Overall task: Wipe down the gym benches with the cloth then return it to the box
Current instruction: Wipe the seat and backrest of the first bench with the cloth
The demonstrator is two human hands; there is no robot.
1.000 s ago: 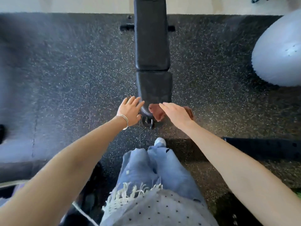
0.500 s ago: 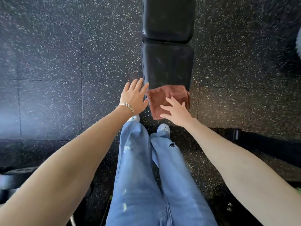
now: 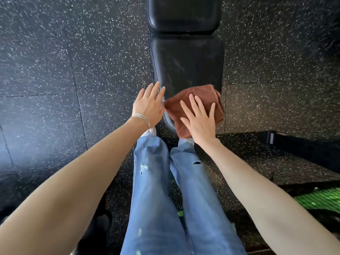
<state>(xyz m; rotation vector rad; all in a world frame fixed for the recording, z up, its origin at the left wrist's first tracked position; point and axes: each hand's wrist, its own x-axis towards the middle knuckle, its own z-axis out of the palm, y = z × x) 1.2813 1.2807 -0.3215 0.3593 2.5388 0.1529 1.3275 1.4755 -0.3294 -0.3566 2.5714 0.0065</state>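
Observation:
A black padded gym bench (image 3: 185, 57) runs away from me up the middle of the view. A folded rust-brown cloth (image 3: 202, 96) lies on its near end, partly over the right edge. My right hand (image 3: 199, 118) lies flat on the cloth with straight, spread fingers. My left hand (image 3: 149, 105), with thin bangles at the wrist, is flat with straight fingers at the bench's left near edge, beside the cloth. The box is not in view.
Black rubber floor (image 3: 73, 70) with white flecks surrounds the bench. A dark bar or frame (image 3: 303, 146) lies on the floor at the right. Something bright green (image 3: 322, 199) shows at the lower right edge. My legs in blue jeans (image 3: 165, 190) stand right at the bench's near end.
The view has come closer to the bench end. My right hand has slid up onto the cloth and spread flat on it. The left hand stays at the bench's left edge.

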